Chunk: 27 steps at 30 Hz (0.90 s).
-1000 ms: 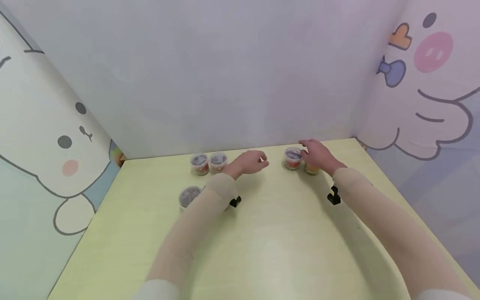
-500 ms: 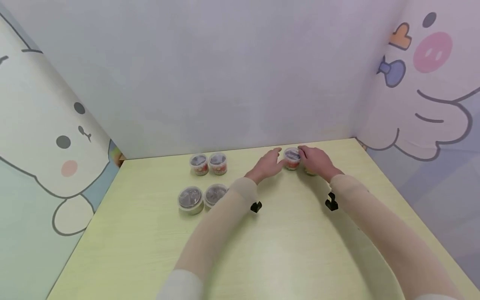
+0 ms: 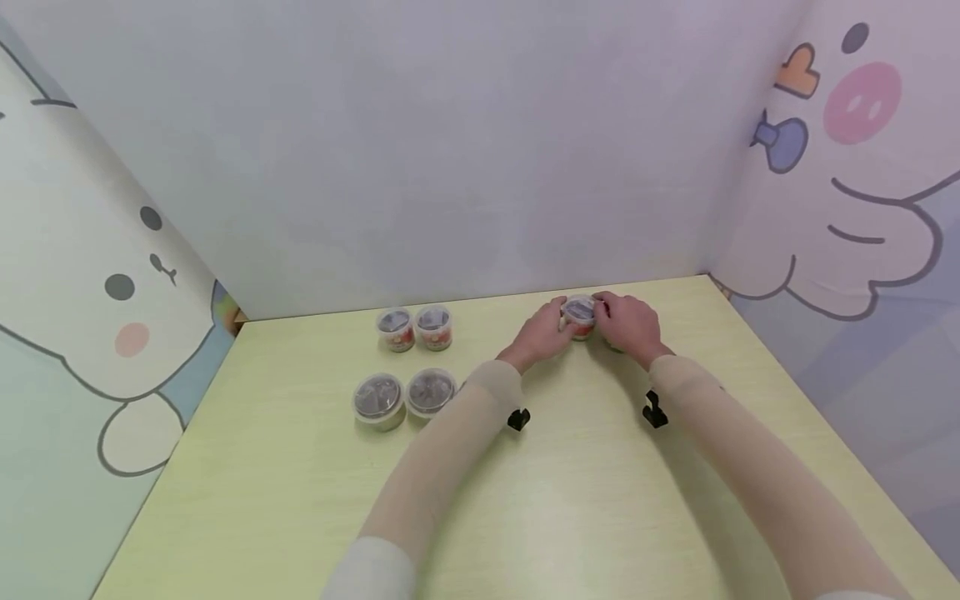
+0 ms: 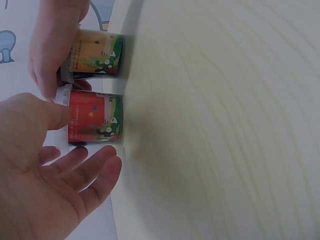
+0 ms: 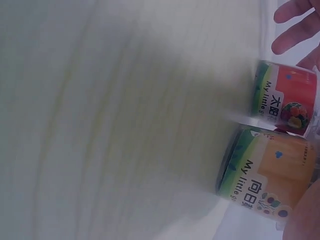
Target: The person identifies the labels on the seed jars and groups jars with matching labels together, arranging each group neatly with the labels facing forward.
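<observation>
At the back right of the table, my left hand (image 3: pixel 543 335) holds a small clear-lidded cup with a red label (image 4: pixel 86 117). Its thumb lies against the label in the left wrist view, while the outer fingers spread loosely below. My right hand (image 3: pixel 632 325) grips the neighbouring cup with an orange label (image 5: pixel 272 167) from above, around its lid end. That cup is mostly hidden under the hand in the head view. Both labels carry "My little" and Chinese characters, above a green band at the base. The two cups stand side by side, close together.
Two more small red-labelled cups, a left one (image 3: pixel 396 330) and a right one (image 3: pixel 435 327), stand at the back left. Nearer are two wider lidded tubs, one (image 3: pixel 378 400) beside another (image 3: pixel 431 392). A pale wall (image 3: pixel 480 167) rises behind the yellow table (image 3: pixel 270 483).
My left hand has moved right, from beside the back-left cups to the red-labelled cup, and now holds it. My right hand has settled lower over the orange-labelled cup.
</observation>
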### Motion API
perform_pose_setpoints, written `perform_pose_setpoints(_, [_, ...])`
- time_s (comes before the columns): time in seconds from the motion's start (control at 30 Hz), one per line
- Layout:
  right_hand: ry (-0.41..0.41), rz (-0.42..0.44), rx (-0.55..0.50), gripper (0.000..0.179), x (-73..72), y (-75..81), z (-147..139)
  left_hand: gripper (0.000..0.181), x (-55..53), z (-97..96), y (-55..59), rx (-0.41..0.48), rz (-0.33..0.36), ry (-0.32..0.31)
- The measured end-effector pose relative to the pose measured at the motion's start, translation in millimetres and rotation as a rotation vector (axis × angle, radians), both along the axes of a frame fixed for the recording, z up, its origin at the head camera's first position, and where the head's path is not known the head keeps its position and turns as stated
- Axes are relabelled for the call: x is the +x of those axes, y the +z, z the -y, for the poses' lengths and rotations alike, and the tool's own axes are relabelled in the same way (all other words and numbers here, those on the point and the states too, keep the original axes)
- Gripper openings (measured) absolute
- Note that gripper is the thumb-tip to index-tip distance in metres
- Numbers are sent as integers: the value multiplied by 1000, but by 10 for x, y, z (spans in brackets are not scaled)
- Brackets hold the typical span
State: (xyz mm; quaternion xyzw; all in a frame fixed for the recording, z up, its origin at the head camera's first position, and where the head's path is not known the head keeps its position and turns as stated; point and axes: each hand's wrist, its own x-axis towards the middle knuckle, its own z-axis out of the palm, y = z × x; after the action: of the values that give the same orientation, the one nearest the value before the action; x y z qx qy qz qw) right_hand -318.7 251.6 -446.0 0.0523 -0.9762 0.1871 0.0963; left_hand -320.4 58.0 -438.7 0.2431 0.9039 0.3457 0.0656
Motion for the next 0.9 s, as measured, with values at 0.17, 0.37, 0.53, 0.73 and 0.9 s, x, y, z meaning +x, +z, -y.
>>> perform_pose_setpoints(0.17, [-5, -18, -3, 44, 1, -5, 8, 59, -4, 8, -30, 6, -7, 8])
perform_pose_setpoints(0.37, [-12, -34, -1, 43, 15, -6, 32, 59, -15, 13, -57, -9, -17, 21])
perform_pose_setpoints(0.53, [-12, -43, 0, 43, 23, -27, 55, 58, -26, 13, -91, -36, -16, 52])
perform_pose_setpoints(0.73, [12, -53, 6, 43, 9, -32, 54, 57, -37, 4, -94, -34, -19, 75])
perform_pose_setpoints(0.9, [70, -78, 19, 42, 9, -14, 9, 57, -32, 13, -53, -38, -25, 63])
